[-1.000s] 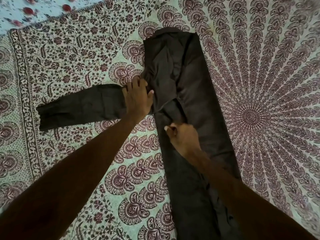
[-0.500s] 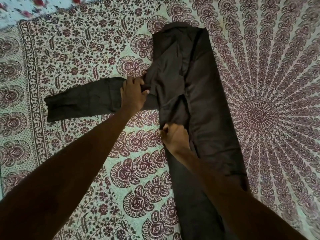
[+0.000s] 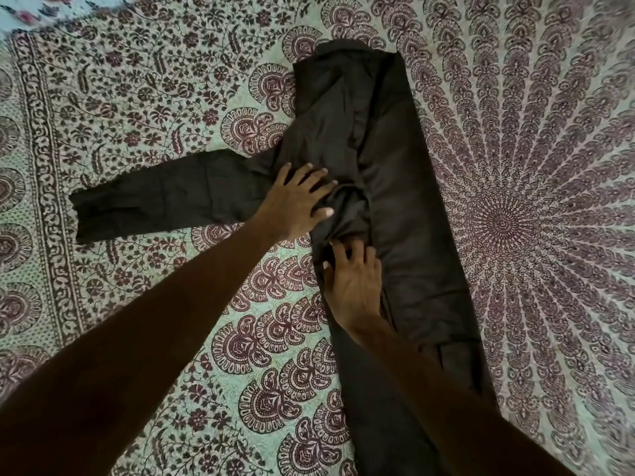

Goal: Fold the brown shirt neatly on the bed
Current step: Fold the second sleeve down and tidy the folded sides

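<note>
While our two arms reach forward over the patterned bedspread (image 3: 144,108), one brown shirt (image 3: 405,207) lies there folded long, its sleeve (image 3: 165,197) stretched leftward. Our left hand (image 3: 295,201) presses flat, fingers spread, at the sleeve's base; our right hand (image 3: 354,283) rests fingers splayed on bunched fabric just below.

Both hands press on a dark brown cloth shirt (image 3: 405,207) lying on a bed.

The shirt's body lies as a long narrow strip on the patterned maroon-and-pale-green bedspread (image 3: 144,108), one sleeve (image 3: 161,197) stretched out sideways. The left hand (image 3: 295,201) lies flat, fingers spread, where sleeve meets body; the right hand (image 3: 354,280) touches bunched fabric just below.
</note>
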